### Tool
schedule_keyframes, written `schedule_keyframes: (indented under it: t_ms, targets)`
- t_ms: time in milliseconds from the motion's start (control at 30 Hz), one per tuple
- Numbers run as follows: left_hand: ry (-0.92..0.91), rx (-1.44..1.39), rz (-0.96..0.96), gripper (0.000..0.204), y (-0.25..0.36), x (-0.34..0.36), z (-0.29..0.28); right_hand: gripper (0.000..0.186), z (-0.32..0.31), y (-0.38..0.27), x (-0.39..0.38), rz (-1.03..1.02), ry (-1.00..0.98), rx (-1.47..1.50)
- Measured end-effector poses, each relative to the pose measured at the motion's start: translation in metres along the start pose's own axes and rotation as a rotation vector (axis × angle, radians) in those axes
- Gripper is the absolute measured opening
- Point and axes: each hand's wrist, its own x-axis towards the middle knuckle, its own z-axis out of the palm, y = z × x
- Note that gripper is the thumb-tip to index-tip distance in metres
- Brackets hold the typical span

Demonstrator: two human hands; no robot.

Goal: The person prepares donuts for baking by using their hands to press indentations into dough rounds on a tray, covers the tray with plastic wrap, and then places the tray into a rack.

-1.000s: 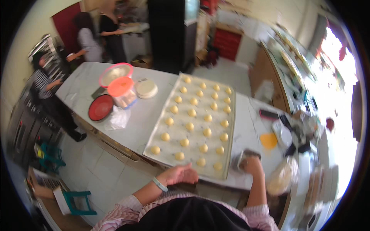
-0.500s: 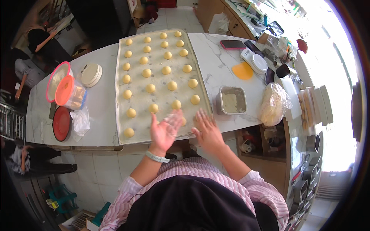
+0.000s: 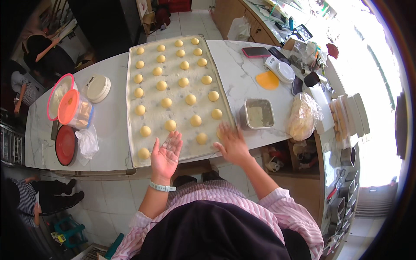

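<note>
A floured baking tray (image 3: 173, 145) lies on the marble table in front of me, with rows of round, pale yellow dough balls (image 3: 190, 99) on it. My left hand (image 3: 166, 156) is palm up over the tray's near edge, its floury fingers stretched out and holding nothing. One dough ball (image 3: 144, 153) sits just left of it, and another dough ball (image 3: 201, 138) rests between my two hands. Palm down at the near right corner, my right hand (image 3: 234, 145) has its fingers extended over a dough ball that is mostly hidden. Those fingertips are slightly blurred.
Right of the tray stand a metal tin (image 3: 259, 113) with flour, a plastic bag of dough (image 3: 305, 116), an orange scraper (image 3: 267, 80) and a scale (image 3: 281, 70). A red bowl (image 3: 66, 146), orange-lidded tub (image 3: 69, 106) and white plastic bag (image 3: 88, 143) are at left. Other people stand beyond.
My left hand has moved left, away from the dough ball it partly covered, which now shows fully. My right hand stays at the near right corner. The view has shifted slightly.
</note>
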Motion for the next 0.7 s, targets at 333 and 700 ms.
schedule_keyframes:
  t_ms: [333,700]
  targets:
    - [0.051,0.047,0.017,0.042,0.008,0.0,-0.008,0.038,-0.004,0.011,0.001,0.105,0.276,0.295]
    - [0.055,0.069,-0.041,0.036,0.001,0.005,-0.018,0.017,-0.014,0.016,0.003,0.088,0.223,0.285]
